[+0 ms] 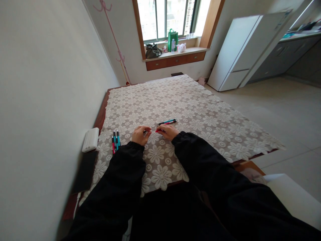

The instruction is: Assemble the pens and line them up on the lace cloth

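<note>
Black fabric sleeves [125, 174] are stretched over a cream floral lace tablecloth [200, 115], above which a slim black pen part [145, 131] and a slim red pen part [157, 131] are pinched by left hand [139, 135] and right hand [168, 131] fingertips respectively, best kept lightly gripped and aligned.

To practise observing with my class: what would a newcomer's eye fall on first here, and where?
Probably the left hand and right hand, close together mid-picture above the flower-patterned tablecloth, with a thin red-and-white piece between their fingertips. Next, perhaps, the bright window at the top, where a green bag stands on the sill. A cluster of pens lies left of the left hand.
</note>
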Available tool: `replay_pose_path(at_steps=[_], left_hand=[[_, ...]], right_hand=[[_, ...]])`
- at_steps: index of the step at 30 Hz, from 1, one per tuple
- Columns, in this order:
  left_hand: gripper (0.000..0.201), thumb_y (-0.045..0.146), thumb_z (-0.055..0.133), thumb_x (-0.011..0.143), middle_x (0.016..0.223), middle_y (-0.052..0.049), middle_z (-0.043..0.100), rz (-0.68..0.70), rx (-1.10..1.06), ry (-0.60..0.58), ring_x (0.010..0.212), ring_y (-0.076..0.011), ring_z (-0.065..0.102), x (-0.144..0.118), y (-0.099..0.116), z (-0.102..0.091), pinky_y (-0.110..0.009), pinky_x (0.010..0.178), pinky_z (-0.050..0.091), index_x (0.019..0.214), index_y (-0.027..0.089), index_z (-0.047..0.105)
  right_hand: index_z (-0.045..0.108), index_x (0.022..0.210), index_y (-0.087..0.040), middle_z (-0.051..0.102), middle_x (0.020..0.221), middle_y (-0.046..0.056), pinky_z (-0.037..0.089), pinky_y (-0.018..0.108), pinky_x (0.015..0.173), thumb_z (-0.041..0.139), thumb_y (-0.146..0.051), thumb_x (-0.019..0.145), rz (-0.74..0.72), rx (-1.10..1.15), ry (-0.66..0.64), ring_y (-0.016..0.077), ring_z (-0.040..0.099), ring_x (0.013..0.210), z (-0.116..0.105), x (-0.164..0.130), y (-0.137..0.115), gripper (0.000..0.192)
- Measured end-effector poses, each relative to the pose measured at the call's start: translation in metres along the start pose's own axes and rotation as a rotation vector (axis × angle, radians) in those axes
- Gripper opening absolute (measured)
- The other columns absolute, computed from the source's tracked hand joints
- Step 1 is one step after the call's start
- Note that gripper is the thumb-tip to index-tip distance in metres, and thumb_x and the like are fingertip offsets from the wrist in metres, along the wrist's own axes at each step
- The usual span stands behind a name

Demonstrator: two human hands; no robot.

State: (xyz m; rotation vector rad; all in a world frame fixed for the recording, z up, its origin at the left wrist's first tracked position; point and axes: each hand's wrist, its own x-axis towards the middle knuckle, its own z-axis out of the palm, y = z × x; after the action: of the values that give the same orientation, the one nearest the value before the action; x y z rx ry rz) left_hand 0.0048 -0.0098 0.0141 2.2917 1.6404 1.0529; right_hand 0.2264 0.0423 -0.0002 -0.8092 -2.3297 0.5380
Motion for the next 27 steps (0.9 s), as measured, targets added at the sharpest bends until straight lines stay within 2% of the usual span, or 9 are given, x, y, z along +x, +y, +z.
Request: replay_pose_path(at_steps=[6, 15, 19, 27], left_hand=[[0.011, 0.025, 0.065, 0.085, 0.089, -0.003, 0.074, 0.005, -0.018, -0.033, 0.097, -0.0210, 0.067, 0.000, 0.003, 0.000, -0.038, 0.096, 0.051, 0.096, 0.023, 0.066], [0.013, 0.021, 0.067, 0.083, 0.083, -0.001, 0.073, 0.110, -0.118, 0.093, 0.089, -0.0201, 0.067, -0.002, 0.000, 0.006, -0.038, 0.087, 0.053, 0.095, 0.023, 0.064], [0.010, 0.022, 0.067, 0.082, 0.083, -0.002, 0.072, 0.105, -0.150, 0.085, 0.085, -0.0192, 0.068, -0.002, -0.002, 0.009, -0.037, 0.083, 0.055, 0.092, 0.023, 0.063], [0.011, 0.022, 0.068, 0.082, 0.083, -0.002, 0.072, 0.079, -0.145, 0.059, 0.085, -0.0192, 0.068, -0.003, -0.003, 0.010, -0.038, 0.085, 0.055, 0.092, 0.022, 0.063]], right_hand=[[0.069, 0.101, -0.020, 0.071, 0.097, 0.006, 0.047, 0.027, 0.080, 0.057, -0.026, 0.094, -0.008, 0.034, 0.024, 0.0189, 0.065, 0.088, 0.003, -0.001, 0.002, 0.015], [0.067, 0.099, -0.018, 0.070, 0.093, 0.006, 0.046, 0.026, 0.077, 0.058, -0.020, 0.092, -0.033, 0.075, 0.027, 0.0177, 0.064, 0.084, 0.007, 0.000, 0.009, 0.011], [0.067, 0.098, -0.019, 0.070, 0.092, 0.006, 0.046, 0.026, 0.077, 0.058, -0.022, 0.093, -0.041, 0.094, 0.024, 0.0172, 0.063, 0.083, 0.007, 0.000, 0.009, 0.011], [0.067, 0.098, -0.018, 0.069, 0.092, 0.006, 0.046, 0.026, 0.077, 0.056, -0.020, 0.093, -0.041, 0.103, 0.004, 0.0174, 0.063, 0.083, 0.006, 0.000, 0.008, 0.012]])
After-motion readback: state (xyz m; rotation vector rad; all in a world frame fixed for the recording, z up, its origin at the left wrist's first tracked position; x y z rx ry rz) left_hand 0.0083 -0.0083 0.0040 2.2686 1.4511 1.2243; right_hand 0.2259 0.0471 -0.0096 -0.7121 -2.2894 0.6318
